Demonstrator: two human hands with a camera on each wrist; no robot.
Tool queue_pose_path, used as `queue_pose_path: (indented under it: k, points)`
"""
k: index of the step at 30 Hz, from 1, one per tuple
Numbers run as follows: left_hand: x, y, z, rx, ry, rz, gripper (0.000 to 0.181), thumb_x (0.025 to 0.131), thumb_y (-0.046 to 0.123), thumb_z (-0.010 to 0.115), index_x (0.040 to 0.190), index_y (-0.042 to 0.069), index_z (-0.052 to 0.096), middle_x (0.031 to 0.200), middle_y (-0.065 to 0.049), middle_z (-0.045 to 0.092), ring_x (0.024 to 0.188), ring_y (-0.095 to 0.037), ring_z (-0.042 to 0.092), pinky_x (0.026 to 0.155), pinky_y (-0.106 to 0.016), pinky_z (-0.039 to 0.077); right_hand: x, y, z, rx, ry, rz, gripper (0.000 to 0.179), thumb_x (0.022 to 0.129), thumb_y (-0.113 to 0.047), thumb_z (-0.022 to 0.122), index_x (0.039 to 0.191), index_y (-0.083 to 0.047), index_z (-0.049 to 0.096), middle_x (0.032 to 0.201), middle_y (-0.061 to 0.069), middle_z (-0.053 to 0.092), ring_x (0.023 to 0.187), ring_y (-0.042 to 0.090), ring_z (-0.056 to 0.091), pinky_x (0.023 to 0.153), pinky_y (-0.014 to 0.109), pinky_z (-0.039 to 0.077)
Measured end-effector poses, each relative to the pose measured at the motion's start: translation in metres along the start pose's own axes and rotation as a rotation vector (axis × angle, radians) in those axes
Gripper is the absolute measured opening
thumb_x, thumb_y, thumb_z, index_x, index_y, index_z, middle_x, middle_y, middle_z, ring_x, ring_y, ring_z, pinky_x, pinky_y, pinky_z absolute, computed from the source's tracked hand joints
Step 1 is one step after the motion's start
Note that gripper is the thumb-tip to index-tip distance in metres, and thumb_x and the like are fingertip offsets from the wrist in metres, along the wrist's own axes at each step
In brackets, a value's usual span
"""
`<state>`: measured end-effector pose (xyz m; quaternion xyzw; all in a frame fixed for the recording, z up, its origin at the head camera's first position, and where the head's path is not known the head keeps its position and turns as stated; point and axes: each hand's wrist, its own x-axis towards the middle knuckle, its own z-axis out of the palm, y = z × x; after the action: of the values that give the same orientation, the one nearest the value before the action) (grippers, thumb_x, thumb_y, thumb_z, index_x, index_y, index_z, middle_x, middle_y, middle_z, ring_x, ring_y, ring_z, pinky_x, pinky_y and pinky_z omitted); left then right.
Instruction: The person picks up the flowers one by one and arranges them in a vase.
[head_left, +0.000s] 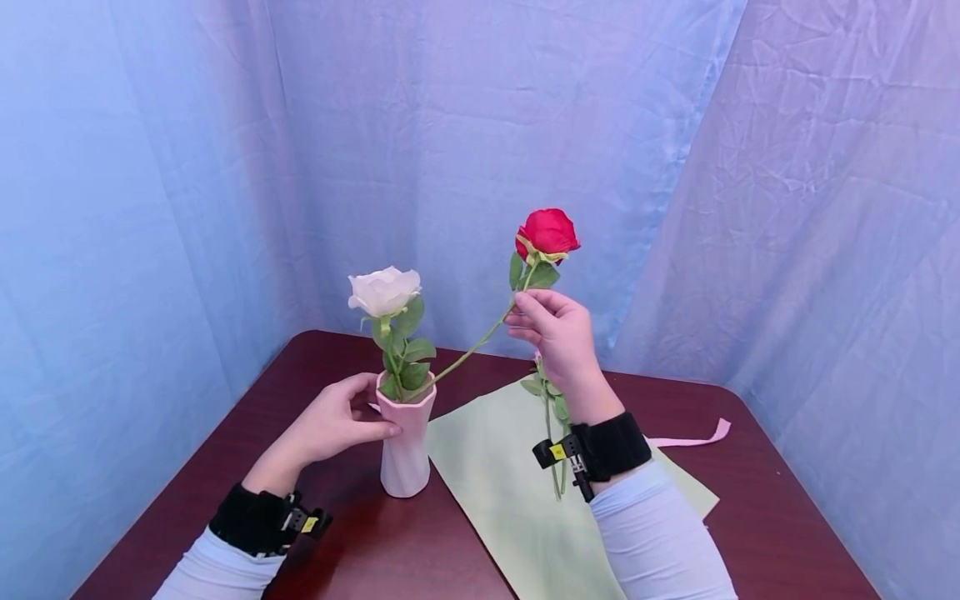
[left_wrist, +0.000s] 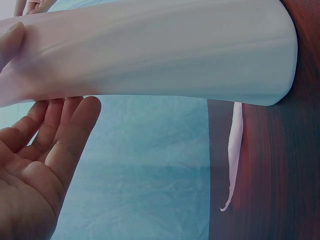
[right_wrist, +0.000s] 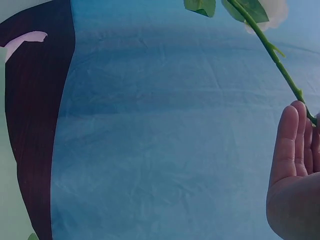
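A pink-and-white fluted vase (head_left: pixel 406 458) stands upright on the table. My left hand (head_left: pixel 326 425) holds it just below the rim, thumb in front and fingers behind; in the left wrist view the vase (left_wrist: pixel 175 50) lies across the top. A white rose (head_left: pixel 384 292) with green leaves stands in the vase. My right hand (head_left: pixel 558 337) pinches the stem of a red rose (head_left: pixel 550 235) just under the bloom. That stem slants down leftward, its lower end inside the vase mouth and hidden. The right wrist view shows the green stem (right_wrist: pixel 275 57) at the fingertips.
A pale green sheet of paper (head_left: pixel 487 450) lies right of the vase. On it are leafy green stems (head_left: pixel 547 417) with a bit of pink bloom, partly covered by the right forearm. A pink ribbon (head_left: pixel 693 440) extends beyond the paper on the dark red table (head_left: pixel 780 517).
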<state>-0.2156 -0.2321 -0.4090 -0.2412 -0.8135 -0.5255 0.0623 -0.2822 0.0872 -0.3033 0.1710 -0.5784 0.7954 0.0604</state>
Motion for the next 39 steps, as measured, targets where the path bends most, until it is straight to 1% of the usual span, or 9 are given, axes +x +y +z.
queue_pose_path:
  k: [7,18,24,32,35,39]
  points:
    - [0.002,-0.002,0.002,-0.016,-0.002,0.02,0.06,0.078,0.018,0.091,0.127,0.0,0.062,0.111,-0.009,0.068,0.095,-0.022,0.067,0.079,-0.032,0.059,0.0,0.003,0.004,-0.061,-0.016,-0.008,0.012,0.095,-0.011,0.074,0.1,-0.001,0.071,0.088,0.009,0.073,0.076,0.023,0.073,0.076,0.038,0.061]
    - [0.002,0.0,0.003,-0.021,0.001,0.022,0.06,0.077,0.016,0.091,0.127,0.001,0.062,0.112,-0.008,0.068,0.095,-0.021,0.068,0.079,-0.032,0.059,-0.001,0.007,0.01,-0.126,-0.056,0.021,0.023,0.094,-0.016,0.076,0.107,0.003,0.071,0.087,0.013,0.072,0.079,0.026,0.074,0.079,0.042,0.061]
    - [0.004,-0.002,0.003,-0.022,-0.008,0.034,0.059,0.078,0.017,0.091,0.127,0.0,0.062,0.111,-0.009,0.068,0.096,-0.022,0.067,0.079,-0.032,0.059,-0.002,0.008,0.012,-0.156,-0.088,0.002,0.023,0.095,-0.014,0.075,0.106,0.005,0.071,0.088,0.013,0.072,0.081,0.03,0.074,0.079,0.045,0.061]
    - [0.005,-0.004,0.004,-0.026,-0.013,0.011,0.061,0.076,0.017,0.092,0.127,0.001,0.062,0.111,-0.008,0.067,0.096,-0.024,0.067,0.08,-0.031,0.059,-0.004,0.007,0.017,-0.203,-0.127,-0.009,0.025,0.096,-0.015,0.073,0.108,0.006,0.07,0.094,0.014,0.073,0.083,0.03,0.074,0.08,0.046,0.06]
    - [0.006,-0.004,0.004,-0.031,-0.021,0.013,0.061,0.076,0.016,0.092,0.127,0.001,0.062,0.11,-0.008,0.067,0.096,-0.024,0.067,0.08,-0.032,0.059,-0.006,0.006,0.019,-0.206,-0.135,-0.006,0.024,0.095,-0.015,0.074,0.108,0.005,0.07,0.094,0.015,0.073,0.084,0.03,0.074,0.079,0.046,0.06]
    - [0.008,-0.003,0.005,-0.028,-0.025,0.028,0.061,0.076,0.016,0.092,0.126,0.001,0.062,0.109,-0.008,0.067,0.095,-0.023,0.067,0.08,-0.036,0.06,-0.007,0.003,0.022,-0.226,-0.151,-0.018,0.022,0.094,-0.015,0.075,0.106,0.003,0.071,0.094,0.015,0.073,0.083,0.028,0.074,0.077,0.047,0.061]
